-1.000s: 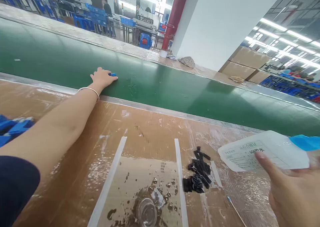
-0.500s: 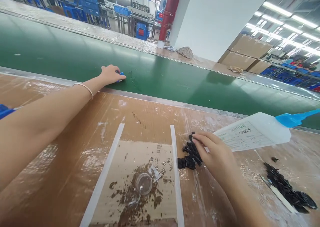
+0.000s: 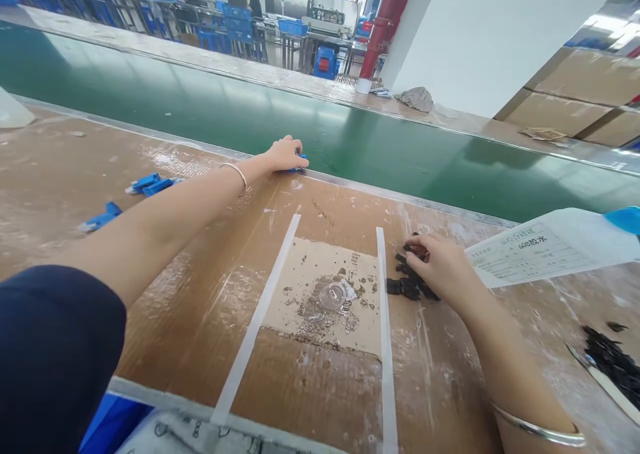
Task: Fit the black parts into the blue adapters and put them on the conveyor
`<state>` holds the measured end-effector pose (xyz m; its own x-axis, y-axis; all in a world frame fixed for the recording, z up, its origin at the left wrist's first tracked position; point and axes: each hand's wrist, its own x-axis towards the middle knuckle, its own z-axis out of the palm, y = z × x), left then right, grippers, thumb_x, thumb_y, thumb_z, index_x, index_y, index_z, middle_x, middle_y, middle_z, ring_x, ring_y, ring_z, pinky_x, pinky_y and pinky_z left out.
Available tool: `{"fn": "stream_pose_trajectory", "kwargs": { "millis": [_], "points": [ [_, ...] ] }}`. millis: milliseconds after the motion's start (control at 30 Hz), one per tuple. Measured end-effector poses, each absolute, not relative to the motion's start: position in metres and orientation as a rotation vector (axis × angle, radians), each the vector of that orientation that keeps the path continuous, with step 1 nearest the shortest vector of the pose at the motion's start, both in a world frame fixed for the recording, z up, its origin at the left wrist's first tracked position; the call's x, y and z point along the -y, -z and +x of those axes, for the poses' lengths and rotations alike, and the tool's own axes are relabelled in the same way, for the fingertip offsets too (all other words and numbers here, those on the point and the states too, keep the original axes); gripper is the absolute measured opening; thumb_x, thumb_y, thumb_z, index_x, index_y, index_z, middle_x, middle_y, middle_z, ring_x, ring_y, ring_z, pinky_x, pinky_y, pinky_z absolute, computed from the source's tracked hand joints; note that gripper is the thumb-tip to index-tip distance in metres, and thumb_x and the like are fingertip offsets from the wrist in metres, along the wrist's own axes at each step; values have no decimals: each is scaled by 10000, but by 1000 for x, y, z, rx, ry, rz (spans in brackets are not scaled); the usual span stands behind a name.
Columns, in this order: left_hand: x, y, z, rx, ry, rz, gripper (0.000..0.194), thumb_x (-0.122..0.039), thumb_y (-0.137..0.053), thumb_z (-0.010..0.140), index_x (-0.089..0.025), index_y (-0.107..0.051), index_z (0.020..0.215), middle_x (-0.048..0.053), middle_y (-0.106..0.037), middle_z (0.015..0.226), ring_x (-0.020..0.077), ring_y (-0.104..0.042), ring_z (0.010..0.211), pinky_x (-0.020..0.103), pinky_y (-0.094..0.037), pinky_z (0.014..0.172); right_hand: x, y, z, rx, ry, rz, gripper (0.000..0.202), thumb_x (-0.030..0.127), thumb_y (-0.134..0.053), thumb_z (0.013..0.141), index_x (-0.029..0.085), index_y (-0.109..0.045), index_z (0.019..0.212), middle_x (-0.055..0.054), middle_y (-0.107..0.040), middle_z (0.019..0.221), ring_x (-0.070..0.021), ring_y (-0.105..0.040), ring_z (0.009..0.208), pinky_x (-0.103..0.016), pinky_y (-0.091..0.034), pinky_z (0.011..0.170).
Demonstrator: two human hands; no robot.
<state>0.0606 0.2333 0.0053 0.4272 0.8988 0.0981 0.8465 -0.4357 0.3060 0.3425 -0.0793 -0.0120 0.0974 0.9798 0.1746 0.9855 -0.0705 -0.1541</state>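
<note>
My left hand (image 3: pixel 288 155) is closed around a small blue piece (image 3: pixel 301 163) at the near edge of the green belt (image 3: pixel 240 117). Over a pile of black pieces (image 3: pixel 411 287), right of the taped cardboard, my right hand (image 3: pixel 434 259) has its thumb and fingers pinched together; what lies between the fingertips is too small to make out. A small round clear dish (image 3: pixel 333 297) stands on the wet, stained cardboard (image 3: pixel 285 307) between two white tape strips. Beside my right hand lies a white labelled bottle (image 3: pixel 540 244) with a blue cap.
Blue pieces (image 3: pixel 155 184) lie on the table left of my left forearm. More black pieces (image 3: pixel 613 361) and a white-handled tool (image 3: pixel 607 384) are at the right edge. Beyond the belt stand a red pipe (image 3: pixel 387 27), a crumpled cloth (image 3: pixel 416 99) and seated people.
The view has shifted left and tilted, bringing blue pieces on the left into sight. My left hand, still on the blue piece, is now at the belt's near edge. My right hand remains at the black pile.
</note>
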Motion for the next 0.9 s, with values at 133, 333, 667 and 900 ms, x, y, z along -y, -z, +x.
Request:
{"fn": "stream_pose_trajectory", "kwargs": {
  "millis": [133,333,667,900],
  "points": [
    [-222,-4,54,-1488,-396,2537,501,-429,-682,701,-197,-615,1139,112,-484,1294,328,-544,1119,424,-422,1006,84,10,331,2079,104,-2045,229,201,-500,907,168,-719,968,-102,-686,982,-201,-667,761,-320,-508,681],
    [-218,6,52,-1507,-399,2556,378,-444,-678,821,-175,-624,1081,103,-528,1246,280,-535,1089,457,-432,979,97,15,299,2390,270,-1768,334,-19,-448,820,178,-713,872,-100,-733,976,-219,-686,866,-299,-525,722],
    [-188,9,40,-1437,-569,2617,318,-414,-665,828,-159,-619,1012,114,-508,1214,261,-544,1013,424,-450,924,115,31,293,2419,374,-1581,456,-53,-432,756,159,-715,1043,-144,-778,1018,-257,-743,873,-361,-625,719],
    [-114,17,28,-1137,-553,2687,349,-464,-649,778,-166,-624,958,135,-499,1166,298,-547,1044,421,-444,974,118,11,299,2259,-30,-1722,264,176,-507,890,220,-761,944,-73,-790,954,-215,-757,754,-323,-619,614]
  ]
}}
